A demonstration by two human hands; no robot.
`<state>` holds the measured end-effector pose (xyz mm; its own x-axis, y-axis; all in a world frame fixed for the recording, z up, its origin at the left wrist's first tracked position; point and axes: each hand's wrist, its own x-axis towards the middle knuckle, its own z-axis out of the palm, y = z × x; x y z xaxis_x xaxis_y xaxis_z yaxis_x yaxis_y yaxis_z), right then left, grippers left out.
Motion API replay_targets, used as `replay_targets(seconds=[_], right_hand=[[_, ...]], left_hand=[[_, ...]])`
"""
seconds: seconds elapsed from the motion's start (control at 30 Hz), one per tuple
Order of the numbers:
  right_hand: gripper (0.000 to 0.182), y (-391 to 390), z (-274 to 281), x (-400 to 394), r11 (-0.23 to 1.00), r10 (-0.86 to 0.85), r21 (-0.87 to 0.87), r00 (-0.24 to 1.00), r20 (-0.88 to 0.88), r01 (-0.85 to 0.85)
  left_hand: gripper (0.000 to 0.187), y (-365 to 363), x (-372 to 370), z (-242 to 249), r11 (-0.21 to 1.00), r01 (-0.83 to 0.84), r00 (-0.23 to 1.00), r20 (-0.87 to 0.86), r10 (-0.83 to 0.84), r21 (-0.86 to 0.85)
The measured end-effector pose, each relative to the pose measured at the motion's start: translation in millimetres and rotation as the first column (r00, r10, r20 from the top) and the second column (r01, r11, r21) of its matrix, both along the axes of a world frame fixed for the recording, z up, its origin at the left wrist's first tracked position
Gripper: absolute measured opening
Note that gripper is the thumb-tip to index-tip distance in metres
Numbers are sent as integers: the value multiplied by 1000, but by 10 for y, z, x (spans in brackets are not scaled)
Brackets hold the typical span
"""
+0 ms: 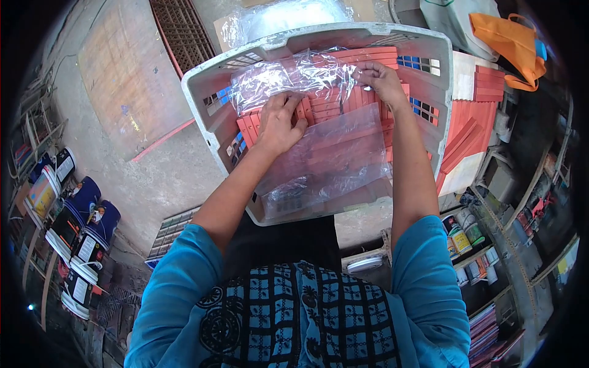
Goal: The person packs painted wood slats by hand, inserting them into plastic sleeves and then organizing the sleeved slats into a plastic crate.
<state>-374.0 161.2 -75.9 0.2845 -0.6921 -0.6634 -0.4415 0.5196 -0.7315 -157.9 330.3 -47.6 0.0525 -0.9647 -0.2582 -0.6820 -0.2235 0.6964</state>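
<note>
A grey plastic crate (pixel 202 98) in front of me holds many red slotted strips (pixel 328 105), stacked in rows. My left hand (pixel 281 126) is on the left part of the stack, its fingers and thumb bent round the end of some red strips. My right hand (pixel 381 84) pinches the edge of a shiny clear plastic bag (pixel 264 80) at the back right of the crate. This bag lies crumpled across the far strips. Another clear plastic bag (pixel 343 144) is spread flat over the near strips, below both hands. The right fingertips partly hide what they grip.
More clear plastic (pixel 294 21) lies beyond the crate. Red strips (pixel 469 132) rest on a white surface to the right, below an orange bag (pixel 506 46). A wooden board (pixel 129 73) is at the left. Paint buckets (pixel 83 196) stand far left, and shelves with bottles (pixel 459 236) at lower right.
</note>
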Motion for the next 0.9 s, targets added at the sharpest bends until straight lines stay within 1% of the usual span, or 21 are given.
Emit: replay_targets(seconds=[0.07, 0.17, 0.27, 0.37, 0.47, 0.57, 0.67, 0.8, 0.87, 0.9], right_hand=[[25, 46, -124, -98, 1000, 12, 24, 1000, -8, -12], [27, 131, -99, -72, 1000, -10, 14, 995, -95, 12], [21, 152, -184, -66, 999, -47, -28, 994, -100, 44], [15, 184, -169, -41, 990, -140, -28, 990, -32, 139], [13, 212, -214, -15, 986, -90, -143, 995, -40, 83], [15, 230, -241, 46, 976, -52, -217, 996, -73, 35], [16, 213, -173, 83, 985, -89, -150, 994, -57, 80], [17, 242, -44, -34, 976, -73, -212, 995, -74, 56], [18, 335, 79, -118, 972, -60, -232, 997, -47, 47], [21, 401, 148, -126, 952, -125, -286, 992, -32, 111]], left_hand=[[54, 2, 5, -5, 1000, 2, 1000, -14, -2, -9], [54, -14, 21, 2, 1000, 17, 1000, -26, -17, 6], [53, -6, 25, 21, 1000, 24, 1000, -8, -24, -12], [53, 9, 33, 25, 999, 25, 1000, -11, -25, -34], [54, 22, 26, 22, 999, 24, 1000, -17, -25, -25], [57, 29, 29, 10, 999, 37, 999, -13, -37, 0], [56, 37, 29, -3, 999, 34, 999, -13, -35, -18], [56, 47, 37, -9, 999, 29, 999, -13, -29, -46], [55, 28, 26, 9, 1000, 15, 999, -34, -15, -4], [55, 23, 19, 29, 1000, 8, 999, -44, -8, 19]])
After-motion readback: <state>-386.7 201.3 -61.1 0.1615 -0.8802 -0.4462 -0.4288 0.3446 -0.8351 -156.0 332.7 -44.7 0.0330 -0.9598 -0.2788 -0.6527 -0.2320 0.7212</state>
